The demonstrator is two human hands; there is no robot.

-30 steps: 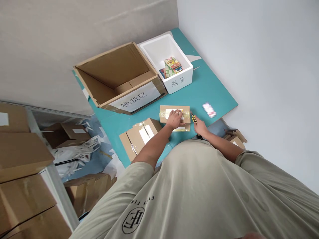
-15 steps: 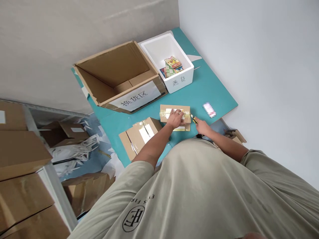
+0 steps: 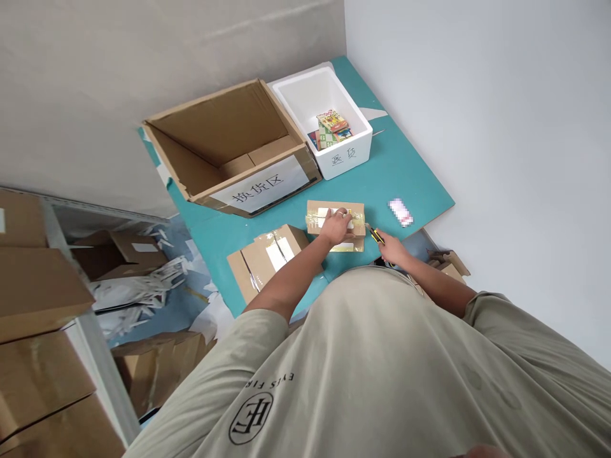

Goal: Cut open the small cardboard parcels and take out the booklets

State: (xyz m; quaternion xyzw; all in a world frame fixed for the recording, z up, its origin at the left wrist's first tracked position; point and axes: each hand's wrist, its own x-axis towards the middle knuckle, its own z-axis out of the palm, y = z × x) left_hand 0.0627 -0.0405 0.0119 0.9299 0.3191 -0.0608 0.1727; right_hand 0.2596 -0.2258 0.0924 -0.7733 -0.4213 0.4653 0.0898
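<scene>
My left hand [image 3: 337, 228] presses down on top of a taped cardboard parcel [image 3: 334, 217], its fingers over the yellowish packing tape and a white label. My right hand [image 3: 394, 249] is shut around a yellow-and-black utility knife [image 3: 376, 235], whose tip is right at the parcel's right edge. I cannot make out the blade clearly. Another taped cardboard parcel [image 3: 270, 262] with a white label lies to the left, close to my left forearm.
An open cardboard box [image 3: 229, 143] with a Chinese-lettered label and a white foam box [image 3: 346, 156] holding colourful printed packs [image 3: 331, 129] stand on a teal board [image 3: 410, 168]. A blurred pale item [image 3: 401, 212] lies on it. Shelved cartons and white scraps are at lower left.
My right hand and the knife have shifted slightly right and down, with the knife tilted differently. My left hand stays on the parcel.
</scene>
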